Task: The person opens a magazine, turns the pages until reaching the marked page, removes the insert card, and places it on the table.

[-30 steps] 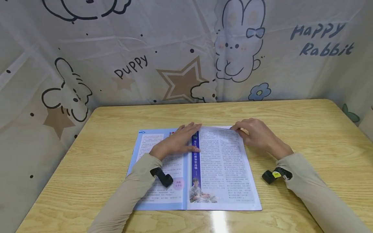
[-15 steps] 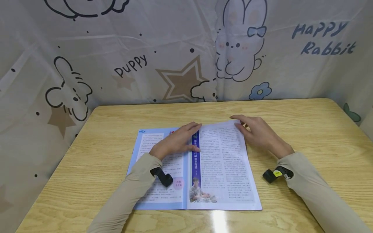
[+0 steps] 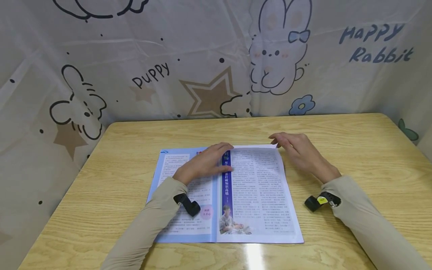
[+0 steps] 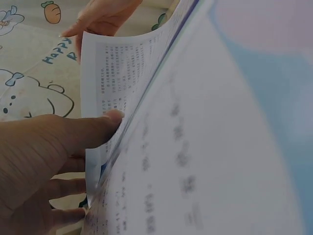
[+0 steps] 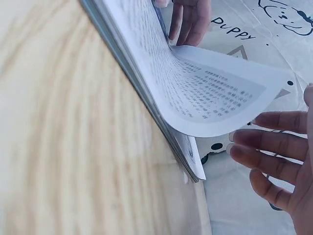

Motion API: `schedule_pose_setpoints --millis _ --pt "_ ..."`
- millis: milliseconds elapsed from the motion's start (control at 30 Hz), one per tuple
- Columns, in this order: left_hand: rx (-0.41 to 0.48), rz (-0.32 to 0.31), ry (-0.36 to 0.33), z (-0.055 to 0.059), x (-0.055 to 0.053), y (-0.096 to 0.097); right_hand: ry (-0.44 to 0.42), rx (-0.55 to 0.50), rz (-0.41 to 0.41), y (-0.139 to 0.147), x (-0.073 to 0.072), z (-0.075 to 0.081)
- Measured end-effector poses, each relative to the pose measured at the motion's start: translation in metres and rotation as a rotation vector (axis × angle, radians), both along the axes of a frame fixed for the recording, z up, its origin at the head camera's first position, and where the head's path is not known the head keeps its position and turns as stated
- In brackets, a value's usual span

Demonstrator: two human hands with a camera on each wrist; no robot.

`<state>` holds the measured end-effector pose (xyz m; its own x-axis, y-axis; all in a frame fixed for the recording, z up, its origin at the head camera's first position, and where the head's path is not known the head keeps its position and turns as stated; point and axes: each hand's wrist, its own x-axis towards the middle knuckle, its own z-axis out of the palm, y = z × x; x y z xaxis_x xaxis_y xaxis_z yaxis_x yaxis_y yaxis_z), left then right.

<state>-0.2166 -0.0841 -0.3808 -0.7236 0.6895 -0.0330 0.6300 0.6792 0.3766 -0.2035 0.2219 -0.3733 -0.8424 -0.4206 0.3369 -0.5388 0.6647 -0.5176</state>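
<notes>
An open magazine (image 3: 263,210) lies on the table, its left page edged in light blue. Its right page carries columns of text and a purple title strip (image 3: 227,180). My left hand (image 3: 206,163) rests across the centre fold near the top, fingers extended and thumb pointing right. At the top right corner is my right hand (image 3: 300,152), its fingers loosely bent and spread. In the right wrist view the top sheet (image 5: 215,93) curves up off the pages beneath, its raised corner close to my right fingers (image 5: 269,142), which do not close around it.
The wood-grain table (image 3: 101,180) extends around the magazine on all sides. Behind it hangs a pale curtain (image 3: 202,48) printed with cartoon animals, stars and words. A black camera (image 3: 189,205) is strapped to my left wrist, another camera (image 3: 315,202) to my right.
The right hand's fingers have left the page's edge and now lie just beyond the corner. The sheet's top edge rose, then dropped slightly and curled. The left hand stays on the fold.
</notes>
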Motion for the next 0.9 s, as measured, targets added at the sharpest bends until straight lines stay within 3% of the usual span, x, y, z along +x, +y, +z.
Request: schedule_pose_setpoints --millis 267,667,900 --pt "0.075 0.026 0.015 0.0012 -0.0006 0.0006 -0.086 0.090 -0.043 0.0009 -0.0028 -0.0019" --pt "0.191 -0.037 0.062 -0.0020 -0.0022 -0.0016 -0.156 0.138 0.003 0.0023 -0.0073 -0.0084" --pt "0.191 -0.030 0.045 0.0014 0.0001 -0.0015 -0.184 0.180 0.005 0.0032 -0.0074 -0.0097"
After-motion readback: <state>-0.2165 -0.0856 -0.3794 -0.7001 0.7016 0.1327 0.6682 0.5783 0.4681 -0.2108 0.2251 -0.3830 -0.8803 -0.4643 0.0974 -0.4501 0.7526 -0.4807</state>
